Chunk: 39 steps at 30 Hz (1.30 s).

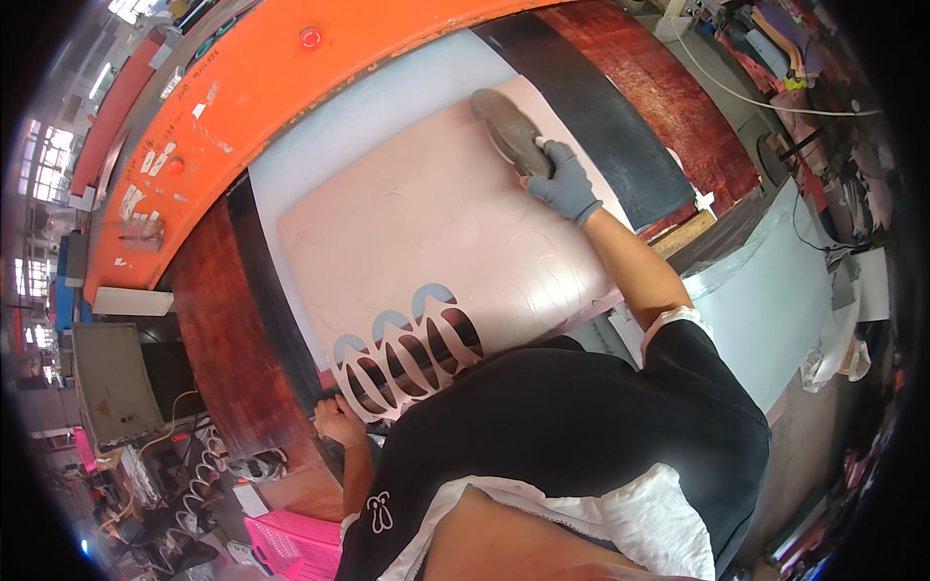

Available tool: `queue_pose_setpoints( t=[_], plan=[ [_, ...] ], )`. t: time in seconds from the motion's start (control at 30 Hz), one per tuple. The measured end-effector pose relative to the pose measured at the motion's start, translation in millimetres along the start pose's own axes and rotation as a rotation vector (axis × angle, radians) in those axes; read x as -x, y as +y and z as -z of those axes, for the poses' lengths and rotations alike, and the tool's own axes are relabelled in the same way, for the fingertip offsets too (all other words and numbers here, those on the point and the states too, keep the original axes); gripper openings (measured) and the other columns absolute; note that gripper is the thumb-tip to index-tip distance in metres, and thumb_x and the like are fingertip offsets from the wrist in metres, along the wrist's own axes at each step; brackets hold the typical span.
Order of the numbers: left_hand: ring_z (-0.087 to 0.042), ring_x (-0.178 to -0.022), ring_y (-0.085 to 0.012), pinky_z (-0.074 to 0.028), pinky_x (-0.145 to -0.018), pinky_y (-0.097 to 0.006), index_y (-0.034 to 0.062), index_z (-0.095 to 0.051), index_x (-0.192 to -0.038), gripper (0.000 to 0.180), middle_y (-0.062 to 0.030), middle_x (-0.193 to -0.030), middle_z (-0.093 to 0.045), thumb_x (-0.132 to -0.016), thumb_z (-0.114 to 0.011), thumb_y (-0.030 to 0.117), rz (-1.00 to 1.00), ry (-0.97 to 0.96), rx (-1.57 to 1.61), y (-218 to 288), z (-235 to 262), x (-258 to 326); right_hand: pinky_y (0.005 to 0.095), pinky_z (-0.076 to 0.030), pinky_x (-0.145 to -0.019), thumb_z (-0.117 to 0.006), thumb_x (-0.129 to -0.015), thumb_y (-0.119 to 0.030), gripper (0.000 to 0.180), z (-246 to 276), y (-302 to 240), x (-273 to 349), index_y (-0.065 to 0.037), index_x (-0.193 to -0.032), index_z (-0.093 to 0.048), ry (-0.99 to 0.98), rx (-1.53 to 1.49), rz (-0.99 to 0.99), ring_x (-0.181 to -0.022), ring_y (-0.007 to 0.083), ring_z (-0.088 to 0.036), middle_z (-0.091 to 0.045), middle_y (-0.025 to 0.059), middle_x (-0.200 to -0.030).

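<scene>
A gray-gloved right hand, my right hand (564, 184), grips the near end of a dark, sole-shaped cutting die (504, 131). The die lies over the far right part of a glossy pink sheet (407, 232), and its outline is slightly blurred. Curved outlines mark the sheet's surface. Along the near left edge, several sole-shaped and arched openings (409, 358) are cut through it. My bare left hand (339, 422) is closed beside that near left corner; what its fingers hold, if anything, is hidden.
Beyond the sheet spans an orange machine beam (242, 92) with a red button (310, 38). Under the sheet is a pale board (387, 92), flanked by black strips (620, 136) and worn red-brown surfaces (218, 329). A pink basket (291, 544) stands lower left; translucent sheeting (765, 300) lies right.
</scene>
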<state>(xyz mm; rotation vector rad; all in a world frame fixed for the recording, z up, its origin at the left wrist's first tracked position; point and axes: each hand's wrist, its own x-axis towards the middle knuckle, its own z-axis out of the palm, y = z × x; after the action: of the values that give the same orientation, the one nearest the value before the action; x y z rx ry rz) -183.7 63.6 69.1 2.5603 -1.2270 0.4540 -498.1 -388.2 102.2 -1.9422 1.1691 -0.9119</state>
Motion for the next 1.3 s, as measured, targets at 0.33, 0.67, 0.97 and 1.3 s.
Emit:
queue_pose_setpoints(
  t=[0.33, 0.67, 0.97, 1.3],
  plan=[
    [-0.049, -0.066, -0.0320, -0.034, -0.055, -0.045, 0.0040, -0.047, -0.059, 0.025, -0.0113, -0.066, -0.048, -0.078, -0.056, 0.016, 0.004, 0.028, 0.017, -1, -3, -1, 0.0392, -0.042, -0.085, -0.074, -0.057, -0.033, 0.073, 8, 15, 4, -0.002, -0.119, -0.050, -0.003, 0.384, 0.188, -0.099, 0.0346, -0.050, -0.052, 0.0195, -0.106],
    [-0.049, -0.065, -0.0320, -0.034, -0.054, -0.045, 0.0047, -0.047, -0.059, 0.024, -0.0111, -0.065, -0.047, -0.078, -0.056, 0.015, 0.007, 0.033, 0.038, -3, -2, -2, 0.0416, -0.043, -0.085, -0.074, -0.061, -0.036, 0.071, 10, 3, 2, -0.005, -0.119, -0.050, -0.030, 0.449, 0.204, -0.101, 0.0381, -0.050, -0.050, 0.0217, -0.112],
    [-0.049, -0.062, -0.0315, -0.033, -0.051, -0.045, 0.0056, -0.046, -0.058, 0.025, -0.0103, -0.063, -0.047, -0.077, -0.057, 0.015, -0.062, 0.050, 0.013, 4, 9, -10, 0.0339, -0.044, -0.083, -0.073, -0.071, -0.023, 0.051, 39, -223, 93, -0.002, -0.111, -0.050, -0.679, -1.136, 0.135, -0.102, 0.0183, -0.049, -0.051, 0.0090, -0.105],
    [-0.048, -0.060, -0.0307, -0.034, -0.051, -0.044, 0.0054, -0.046, -0.055, 0.025, -0.0102, -0.061, -0.047, -0.076, -0.056, 0.013, -0.067, 0.077, 0.065, 2, 7, -11, 0.0325, -0.044, -0.083, -0.069, -0.074, -0.024, 0.046, 20, -333, 141, -0.002, -0.110, -0.052, -1.233, -1.131, 0.641, -0.100, 0.0173, -0.051, -0.053, 0.0084, -0.106]
  ],
)
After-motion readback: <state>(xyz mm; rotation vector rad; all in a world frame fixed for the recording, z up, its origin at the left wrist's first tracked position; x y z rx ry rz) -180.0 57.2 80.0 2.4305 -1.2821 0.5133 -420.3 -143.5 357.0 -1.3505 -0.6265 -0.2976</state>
